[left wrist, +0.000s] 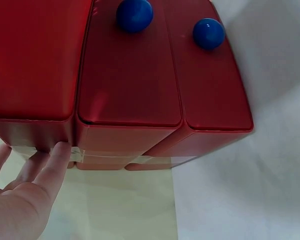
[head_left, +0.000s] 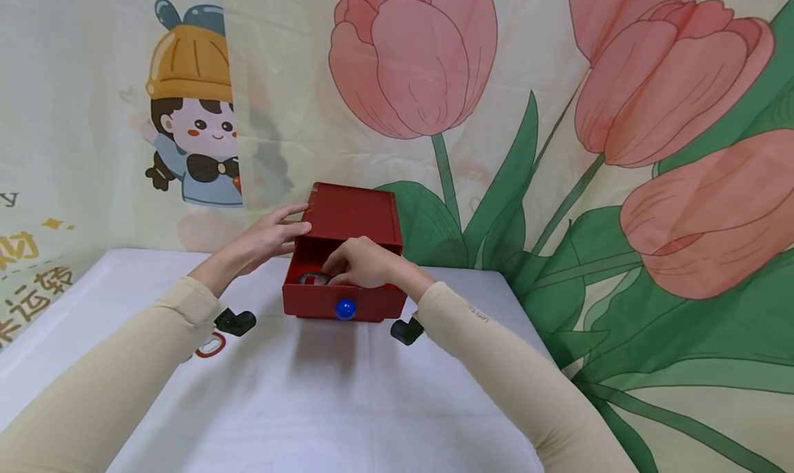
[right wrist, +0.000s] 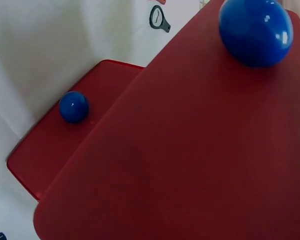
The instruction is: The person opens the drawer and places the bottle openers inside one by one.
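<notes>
A red drawer box (head_left: 353, 214) stands on the white-covered table (head_left: 310, 404) against the backdrop. Its upper drawer (head_left: 335, 306), with a blue knob (head_left: 345, 309), is pulled out toward me. My left hand (head_left: 290, 223) rests with straight fingers on the box's top left corner; in the left wrist view its fingers (left wrist: 57, 157) touch the box's side (left wrist: 35, 132). Inside the open drawer my right hand (head_left: 335, 272) curls its fingers onto the right edge of a dark ring (head_left: 312, 278). The right wrist view shows only red drawer fronts (right wrist: 200, 150) and two blue knobs (right wrist: 256, 31).
A small red ring (head_left: 211, 347) lies on the table by my left forearm. A black-rimmed loop (right wrist: 159, 17) lies on the cloth beyond the box. A printed tulip and cartoon backdrop (head_left: 558, 149) rises right behind the box. The table's right edge (head_left: 527, 321) drops off close to my right arm.
</notes>
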`<state>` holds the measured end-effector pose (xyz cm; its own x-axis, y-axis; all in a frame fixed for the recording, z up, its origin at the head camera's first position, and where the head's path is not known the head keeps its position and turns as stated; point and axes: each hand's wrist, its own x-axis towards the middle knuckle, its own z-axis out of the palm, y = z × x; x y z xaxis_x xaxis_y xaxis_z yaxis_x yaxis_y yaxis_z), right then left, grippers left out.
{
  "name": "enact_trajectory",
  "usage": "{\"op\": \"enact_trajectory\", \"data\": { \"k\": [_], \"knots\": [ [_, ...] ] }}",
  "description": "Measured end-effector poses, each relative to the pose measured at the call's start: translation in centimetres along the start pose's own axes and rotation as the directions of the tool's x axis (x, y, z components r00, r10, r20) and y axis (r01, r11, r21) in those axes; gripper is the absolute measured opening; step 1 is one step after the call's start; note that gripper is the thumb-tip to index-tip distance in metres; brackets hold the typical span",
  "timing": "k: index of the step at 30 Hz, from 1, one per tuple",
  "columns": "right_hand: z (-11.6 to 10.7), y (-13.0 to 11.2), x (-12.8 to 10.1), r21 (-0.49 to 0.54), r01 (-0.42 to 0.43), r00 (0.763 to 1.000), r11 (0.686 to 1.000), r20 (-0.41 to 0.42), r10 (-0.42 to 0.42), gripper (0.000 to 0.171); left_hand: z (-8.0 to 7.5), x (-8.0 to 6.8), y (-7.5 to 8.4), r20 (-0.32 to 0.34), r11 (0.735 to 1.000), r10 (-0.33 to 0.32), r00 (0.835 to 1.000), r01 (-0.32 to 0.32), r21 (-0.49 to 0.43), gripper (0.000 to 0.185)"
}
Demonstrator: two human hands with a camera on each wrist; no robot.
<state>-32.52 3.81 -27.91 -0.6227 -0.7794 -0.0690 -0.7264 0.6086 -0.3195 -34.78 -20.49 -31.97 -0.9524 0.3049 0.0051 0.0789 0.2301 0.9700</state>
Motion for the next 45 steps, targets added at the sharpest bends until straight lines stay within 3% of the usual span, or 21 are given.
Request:
{"op": "enact_trajectory", "data": {
  "k": [12, 24, 35, 45],
  "knots": [
    [-0.1, 0.5, -0.4, 0.038, -0.016, 1.000, 0.999, -0.019, 0.017, 0.036, 0.0, 0.0, -0.1, -0.003, 1.000, -0.002, 1.000, 0.002, 0.016, 0.081],
    [-3.6, 1.8, -4.8, 0.059, 0.008, 0.991, 0.998, -0.136, 0.000, 0.035, 0.0, 0.1, -0.1, 0.003, 1.000, 0.023, 1.000, -0.023, 0.010, 0.081],
    [-5.7, 5.3, -9.5, 0.112, -0.093, 0.962, 0.989, -0.246, 0.118, 0.038, 0.1, 0.2, -0.2, 0.004, 1.000, 0.025, 1.000, -0.025, -0.008, 0.081],
    [-4.3, 10.4, -11.9, 0.097, -0.171, 0.929, 0.981, -0.317, 0.193, 0.045, 0.1, 0.2, -0.3, 0.004, 1.000, 0.029, 1.000, -0.029, -0.010, 0.081]
  ]
}}
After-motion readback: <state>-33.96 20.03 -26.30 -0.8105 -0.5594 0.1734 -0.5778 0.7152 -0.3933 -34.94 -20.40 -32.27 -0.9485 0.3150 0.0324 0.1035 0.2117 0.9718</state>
